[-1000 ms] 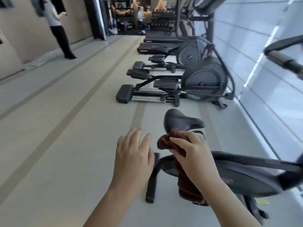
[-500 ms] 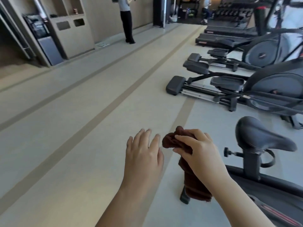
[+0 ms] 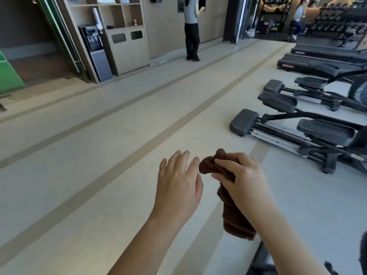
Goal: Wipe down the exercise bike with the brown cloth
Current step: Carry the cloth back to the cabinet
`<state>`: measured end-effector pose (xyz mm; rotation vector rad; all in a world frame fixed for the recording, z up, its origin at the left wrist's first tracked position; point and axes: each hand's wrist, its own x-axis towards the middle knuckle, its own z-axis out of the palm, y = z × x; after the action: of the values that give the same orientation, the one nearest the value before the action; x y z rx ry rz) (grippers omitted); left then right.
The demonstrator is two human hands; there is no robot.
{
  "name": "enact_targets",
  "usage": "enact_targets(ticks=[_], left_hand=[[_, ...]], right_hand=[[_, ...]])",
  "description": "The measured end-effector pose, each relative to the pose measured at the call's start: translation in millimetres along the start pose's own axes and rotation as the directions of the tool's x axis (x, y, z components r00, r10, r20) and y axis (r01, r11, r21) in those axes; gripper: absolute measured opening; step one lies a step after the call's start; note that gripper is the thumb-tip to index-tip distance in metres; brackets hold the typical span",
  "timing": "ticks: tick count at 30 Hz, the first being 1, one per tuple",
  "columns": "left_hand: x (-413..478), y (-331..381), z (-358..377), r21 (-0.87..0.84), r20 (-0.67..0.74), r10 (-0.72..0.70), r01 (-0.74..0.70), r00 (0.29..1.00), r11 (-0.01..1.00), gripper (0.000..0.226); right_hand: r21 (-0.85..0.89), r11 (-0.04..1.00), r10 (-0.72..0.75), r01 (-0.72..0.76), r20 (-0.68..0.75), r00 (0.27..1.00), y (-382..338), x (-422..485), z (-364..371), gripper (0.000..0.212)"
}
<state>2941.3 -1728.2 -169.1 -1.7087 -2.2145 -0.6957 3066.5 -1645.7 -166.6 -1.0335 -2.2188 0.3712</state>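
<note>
My right hand (image 3: 241, 179) is closed around the bunched brown cloth (image 3: 234, 221), which sticks out past my fingers and hangs down below my wrist. Just left of it, my left hand (image 3: 177, 182) is held flat with fingers spread, its fingertips close to the cloth's top end and holding nothing. Of the exercise bike, only a dark sliver (image 3: 363, 253) shows at the lower right edge, with part of its base (image 3: 262, 261) under my right forearm. The seat is out of view.
Elliptical trainers (image 3: 301, 132) and treadmills (image 3: 321, 58) line the right side. A person in dark trousers (image 3: 191, 30) stands at the far wall beside a cabinet (image 3: 127, 46) and a water dispenser (image 3: 97, 54). Another person (image 3: 296, 18) sits by the dumbbell racks. Pale striped floor (image 3: 99, 155) stretches left.
The view has swung left, away from the bike: its seat and frame have slid out of the right edge. Both hands keep their pose, the right still gripping the cloth.
</note>
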Motion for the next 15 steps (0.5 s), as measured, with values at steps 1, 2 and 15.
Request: enact_targets(ticks=[1,2,15], left_hand=[[16,-2,5,0.0,0.0,-0.003,0.003,1.0,1.0,0.031],[31,-5,9,0.0,-0.001,-0.011,0.011,1.0,1.0,0.031],[160,-123,63,0.03,-0.055,-0.159,0.161,0.986,0.987,0.033]], right_hand=[[0.0,1.0,0.002,-0.002,-0.003,1.0,7,17,3,0.031],[0.001,1.0,-0.001,0.001,-0.005,1.0,13,33,5,0.032],[0.039,0.995,-0.095,0.091,0.104,0.99,8,203,119,0.026]])
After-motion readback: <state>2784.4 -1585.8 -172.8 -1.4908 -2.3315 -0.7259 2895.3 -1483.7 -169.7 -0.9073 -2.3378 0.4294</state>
